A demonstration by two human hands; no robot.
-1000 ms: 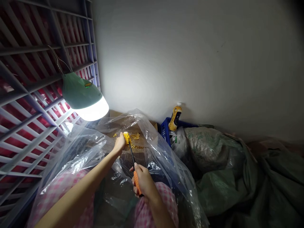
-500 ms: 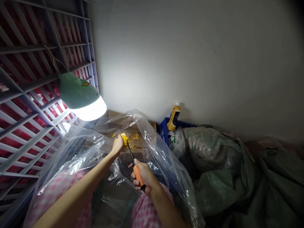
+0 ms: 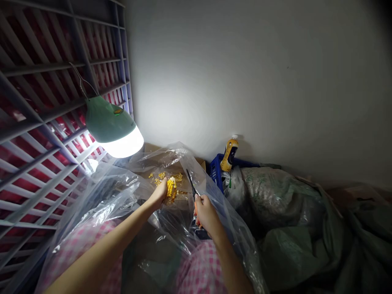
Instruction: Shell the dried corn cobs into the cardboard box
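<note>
My left hand (image 3: 159, 194) is closed around a yellow corn cob (image 3: 171, 189), held out over a cardboard box (image 3: 153, 149) lined with clear plastic. Loose kernels (image 3: 161, 176) lie in the box just beyond the cob. My right hand (image 3: 206, 214) grips the orange handle of a screwdriver (image 3: 192, 185); its dark shaft points up and away, tip lifted clear to the right of the cob. Pink checked cloth covers my lap below both arms.
A lit green lamp (image 3: 114, 126) hangs from a wire on the slatted rack (image 3: 45, 102) at left. A yellow bottle (image 3: 229, 153) stands in a blue crate (image 3: 216, 171) against the wall. Filled green sacks (image 3: 284, 204) pile up on the right. Clear plastic sheeting (image 3: 104, 192) drapes around the box.
The screwdriver tip has come off the cob and swung up to the right. My right hand moved forward and right. The cob has turned so more of it shows.
</note>
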